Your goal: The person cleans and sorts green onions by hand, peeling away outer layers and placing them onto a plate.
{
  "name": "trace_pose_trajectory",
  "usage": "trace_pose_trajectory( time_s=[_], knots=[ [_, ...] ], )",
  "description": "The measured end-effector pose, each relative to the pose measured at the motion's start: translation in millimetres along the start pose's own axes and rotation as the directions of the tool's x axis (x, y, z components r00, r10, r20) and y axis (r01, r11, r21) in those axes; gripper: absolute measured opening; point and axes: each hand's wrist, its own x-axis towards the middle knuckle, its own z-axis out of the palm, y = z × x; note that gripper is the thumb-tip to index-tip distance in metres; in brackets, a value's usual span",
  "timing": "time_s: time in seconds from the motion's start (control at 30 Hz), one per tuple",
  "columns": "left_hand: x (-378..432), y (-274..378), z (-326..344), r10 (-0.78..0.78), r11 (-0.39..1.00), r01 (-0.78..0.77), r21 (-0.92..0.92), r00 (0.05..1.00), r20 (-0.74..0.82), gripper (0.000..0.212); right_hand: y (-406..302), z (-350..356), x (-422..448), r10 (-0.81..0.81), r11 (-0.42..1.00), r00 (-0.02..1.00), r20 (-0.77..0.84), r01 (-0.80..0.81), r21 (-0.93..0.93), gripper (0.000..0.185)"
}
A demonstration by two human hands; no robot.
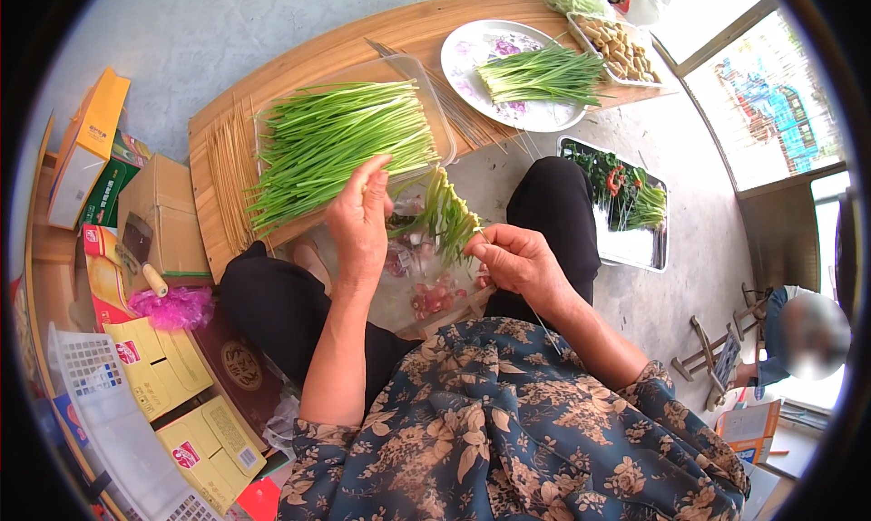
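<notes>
My right hand (514, 257) grips a thin skewer, whose bare end sticks out below toward my shirt. Green chives (452, 211) are threaded along the skewer in a row by their pale stem ends, their leaves hanging down. My left hand (359, 218) is raised beside the near edge of a clear plastic box (446, 130), its fingertips close to the pale stem ends. Whether anything is pinched between its thumb and forefinger is unclear. Inside the box lies a thick layer of loose chives (340, 140), stems to the right.
The wooden table (299, 55) holds bamboo skewers (230, 174), a flowered plate (469, 52) of chives and a container of brown food pieces (619, 48). A tray (633, 252) of skewered greens sits right of my knee. Cartons (167, 215) stand left; another person (776, 337) sits right.
</notes>
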Motion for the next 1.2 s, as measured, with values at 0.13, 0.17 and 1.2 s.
trace_pose_trajectory(
  time_s=[0.13,0.17,1.2],
  knots=[
    [3,2,-8,-0.167,0.966,0.190,-0.177,0.977,0.134,0.033,1,-3,-1,0.008,1.000,1.000,-0.028,-0.007,0.024,0.019],
    [3,3,-8,-0.187,0.918,0.246,-0.311,0.960,0.209,0.035,0,-3,-1,0.007,1.000,1.000,-0.028,-0.007,0.025,0.019],
    [3,-9,-9,-0.328,0.481,0.533,-0.696,0.845,0.421,0.018,-9,7,-13,-0.008,0.997,0.993,0.121,0.017,-0.079,0.021]
  ],
)
